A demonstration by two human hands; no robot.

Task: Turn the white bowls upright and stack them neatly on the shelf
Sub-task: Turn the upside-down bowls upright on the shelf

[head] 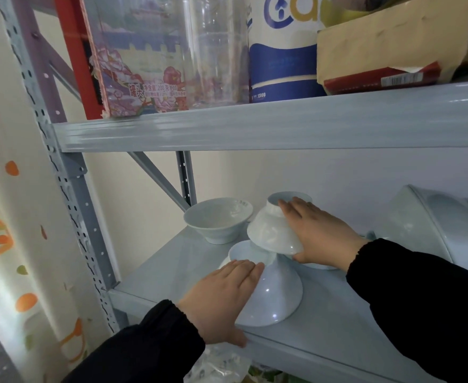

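One white bowl [218, 219] stands upright at the back left of the pale blue shelf [172, 266]. A second white bowl [277, 294] lies upside down near the shelf's front edge, and my left hand [224, 297] rests on its left side, fingers over its foot. A third white bowl [271, 230] is upside down and tilted, lifted off the shelf, with my right hand [315, 233] gripping its rim and side. Part of another white rim [324, 267] shows under my right hand.
A large pale container [431, 225] lies on its side at the shelf's right. The upper shelf [255, 125] holds a flowered box [133, 64], a clear jar [216, 51], a blue and white pack [282, 56] and a cardboard box [387, 45]. A curtain [3, 244] hangs left.
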